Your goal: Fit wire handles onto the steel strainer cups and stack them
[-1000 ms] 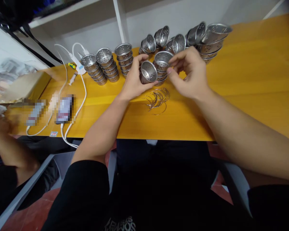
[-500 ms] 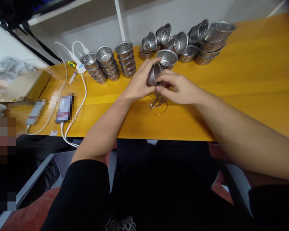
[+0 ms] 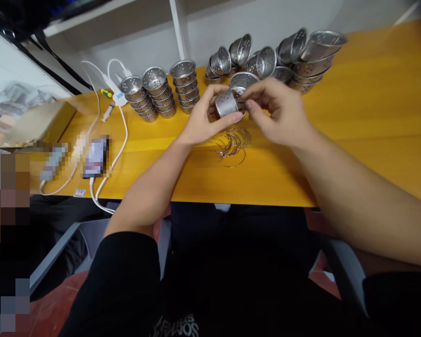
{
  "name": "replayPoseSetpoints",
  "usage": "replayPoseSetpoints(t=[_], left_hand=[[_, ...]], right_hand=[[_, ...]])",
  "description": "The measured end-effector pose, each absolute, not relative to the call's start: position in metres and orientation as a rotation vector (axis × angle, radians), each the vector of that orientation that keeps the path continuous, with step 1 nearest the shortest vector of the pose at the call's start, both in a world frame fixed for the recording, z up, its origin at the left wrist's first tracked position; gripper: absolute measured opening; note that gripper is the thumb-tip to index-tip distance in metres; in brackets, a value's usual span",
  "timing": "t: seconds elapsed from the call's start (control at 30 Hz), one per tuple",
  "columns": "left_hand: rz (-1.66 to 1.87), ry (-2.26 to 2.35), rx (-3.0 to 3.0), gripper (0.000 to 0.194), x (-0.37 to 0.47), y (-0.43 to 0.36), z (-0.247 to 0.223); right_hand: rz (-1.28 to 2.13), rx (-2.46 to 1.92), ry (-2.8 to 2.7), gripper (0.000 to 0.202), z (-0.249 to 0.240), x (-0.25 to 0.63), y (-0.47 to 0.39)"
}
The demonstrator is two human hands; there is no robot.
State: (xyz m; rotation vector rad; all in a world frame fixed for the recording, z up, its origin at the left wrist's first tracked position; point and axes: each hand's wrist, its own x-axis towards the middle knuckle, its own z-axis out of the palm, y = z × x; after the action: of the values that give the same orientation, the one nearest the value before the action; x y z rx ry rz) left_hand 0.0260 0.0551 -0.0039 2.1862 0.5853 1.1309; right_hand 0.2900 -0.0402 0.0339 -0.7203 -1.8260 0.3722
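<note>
Before pale shelving (image 3: 177,28), sits at an orange-brown tabletop (image 3: 372,107), with dark straps (image 3: 56,65) at upper left and a cardboard box (image 3: 42,124) toward the far left end. Holds a perforated metal cup (image 3: 225,104) in the left grip (image 3: 200,122), thumb and fingers curled around its side, the cup tipped over, mouth toward the right grip (image 3: 282,112). Has the right grip just at that mouth, thumb and fingers nearly together; cannot tell whether on the rim or on something thin. Holds the cup above the tabletop, beyond a loose heap of thin curved wires (image 3: 233,142) and just in front of an upright metal cup (image 3: 243,78). To the left, three upright stacks of similar cups (image 3: 157,93); at the back, several tilted cups (image 3: 261,65); farther right, a leaning stack (image 3: 314,68). Near the left stacks, a syringe (image 3: 108,112); nearer the front edge, a blurred phone (image 3: 94,158) and a small number card (image 3: 79,192).
</note>
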Motion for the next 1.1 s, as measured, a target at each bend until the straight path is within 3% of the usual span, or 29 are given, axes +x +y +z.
replayPoseSetpoints(t=[0.23,0.7,1.1], left_hand=[[1.127,0.557,2.084,0.101,0.015,0.056,0.008],[1.165,0.581,2.036,0.1,0.017,0.047,0.018],[1.153,0.629,1.917,0.096,0.014,0.019,0.041]], right_hand=[[0.408,-0.751,-1.974,0.049,0.037,0.29,-0.048],[0.417,-0.684,-1.933,0.045,0.039,0.287,-0.045],[0.617,-0.743,-1.744,0.04,0.041,0.274,-0.051]])
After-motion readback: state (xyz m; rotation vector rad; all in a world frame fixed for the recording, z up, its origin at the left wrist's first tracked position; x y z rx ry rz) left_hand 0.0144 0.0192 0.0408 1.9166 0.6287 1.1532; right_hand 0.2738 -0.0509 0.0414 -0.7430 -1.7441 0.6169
